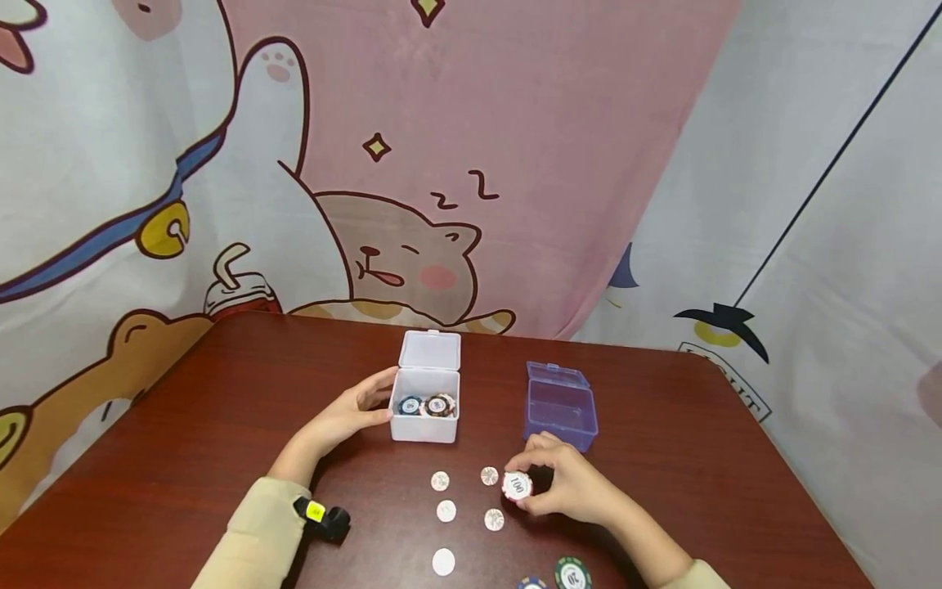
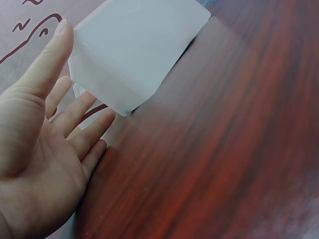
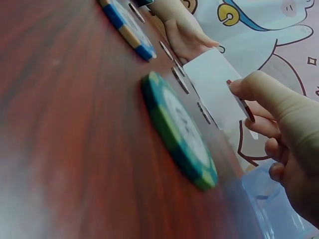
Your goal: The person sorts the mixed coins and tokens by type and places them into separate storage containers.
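My left hand [image 1: 356, 411] rests against the left side of a white plastic box [image 1: 424, 430], fingers extended along its wall. The box's lid stands open, and poker chips [image 1: 439, 405] lie inside. In the left wrist view the thumb and fingers are spread around the box's corner. Over the table, my right hand [image 1: 562, 483] pinches a poker chip [image 1: 518, 486] marked 100 between thumb and fingers. The right wrist view shows this chip's red edge held edge-on, in front of the white box.
Several silver coins [image 1: 446, 511] lie before the box. A green chip [image 1: 572, 574] and a blue chip [image 1: 532, 583] sit at the near edge of view. Behind the right hand stands a blue translucent box [image 1: 561, 409], lid up. A patterned cloth [image 1: 559, 164] hangs behind the table.
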A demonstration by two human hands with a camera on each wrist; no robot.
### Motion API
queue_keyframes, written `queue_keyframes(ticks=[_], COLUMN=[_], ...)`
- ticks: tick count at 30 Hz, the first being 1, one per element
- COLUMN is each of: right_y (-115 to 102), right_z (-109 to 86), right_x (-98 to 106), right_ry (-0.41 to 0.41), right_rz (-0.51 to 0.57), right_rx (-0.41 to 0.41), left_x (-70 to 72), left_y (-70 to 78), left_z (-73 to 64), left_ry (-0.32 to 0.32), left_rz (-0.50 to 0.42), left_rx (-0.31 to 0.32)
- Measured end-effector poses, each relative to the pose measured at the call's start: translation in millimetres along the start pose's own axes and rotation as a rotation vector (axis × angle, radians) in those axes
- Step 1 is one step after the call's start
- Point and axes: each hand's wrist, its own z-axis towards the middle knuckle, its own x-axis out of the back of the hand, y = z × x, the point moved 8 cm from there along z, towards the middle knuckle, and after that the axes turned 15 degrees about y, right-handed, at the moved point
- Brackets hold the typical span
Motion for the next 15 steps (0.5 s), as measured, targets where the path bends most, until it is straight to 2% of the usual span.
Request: queue_keyframes(ticks=[9,15], right_y=[16.4,13.4], right_z=[16.0,30.5], right_x=[-11.5,-15.0], right_ry=[0.061,0.118], right_rz=[-0.045,-0.039], right_rx=[0.013,0.029], left_x=[0.0,-0.5], left_y=[0.7,-0.1], left_z=[0.3,0.2], left_ry=[-0.006,-0.008], left_rz=[-0.018,-0.02], left_rx=[-0.006,-0.011])
